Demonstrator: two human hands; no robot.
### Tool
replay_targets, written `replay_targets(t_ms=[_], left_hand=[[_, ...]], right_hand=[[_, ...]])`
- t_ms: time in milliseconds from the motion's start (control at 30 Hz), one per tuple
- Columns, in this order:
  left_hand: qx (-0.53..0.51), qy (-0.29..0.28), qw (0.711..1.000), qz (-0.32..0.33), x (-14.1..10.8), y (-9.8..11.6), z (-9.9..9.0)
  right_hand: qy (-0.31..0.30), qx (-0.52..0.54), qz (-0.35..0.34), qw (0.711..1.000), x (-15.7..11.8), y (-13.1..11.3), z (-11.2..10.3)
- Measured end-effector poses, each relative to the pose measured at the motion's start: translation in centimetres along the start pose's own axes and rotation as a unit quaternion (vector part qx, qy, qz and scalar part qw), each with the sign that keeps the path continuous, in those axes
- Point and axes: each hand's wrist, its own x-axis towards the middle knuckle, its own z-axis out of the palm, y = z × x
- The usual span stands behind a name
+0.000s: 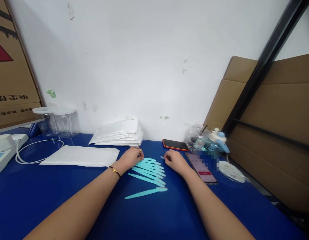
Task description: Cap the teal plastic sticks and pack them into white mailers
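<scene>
Several teal eyebrow razors [148, 170] lie fanned out in a row on the blue table, their handles to the left and blade ends to the right. One more razor [145, 193] lies apart, nearest to me. My left hand [130, 157], with a ring and a dark bracelet, is closed at the far end of the row, its fingertips on the handle end of a razor. To the right of the row, my right hand [175, 160] pinches a small translucent piece [163, 157], perhaps a blade cap; its exact kind is too small to tell.
White padded mailers [116, 131] are stacked by the wall, and one mailer [81, 155] lies flat at left. Clear jars [65, 123], a cable and a power strip [9, 150] stand further left. Two phones, a lit one [203, 168] and an orange-edged one [176, 145], lie at right near cardboard.
</scene>
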Motion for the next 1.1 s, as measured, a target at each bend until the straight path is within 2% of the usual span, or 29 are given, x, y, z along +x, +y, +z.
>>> replay_targets(t_ms=[133,333,867,1100], left_hand=[[-0.042,-0.018,0.999,-0.023,-0.04,0.03,0.19],[-0.058,0.009,0.998,-0.001,-0.08,0.45,0.57],[-0.047,0.027,0.998,0.011,-0.12,0.74,0.69],[-0.052,0.025,0.998,0.011,0.0,0.55,0.82]], right_hand=[[-0.006,0.069,-0.012,0.998,-0.11,-0.04,0.07],[-0.014,0.133,-0.006,0.991,-0.25,-0.18,0.28],[-0.047,0.152,0.01,0.987,-0.43,-0.58,-0.02],[-0.038,0.145,-0.001,0.989,-0.37,-0.65,0.02]])
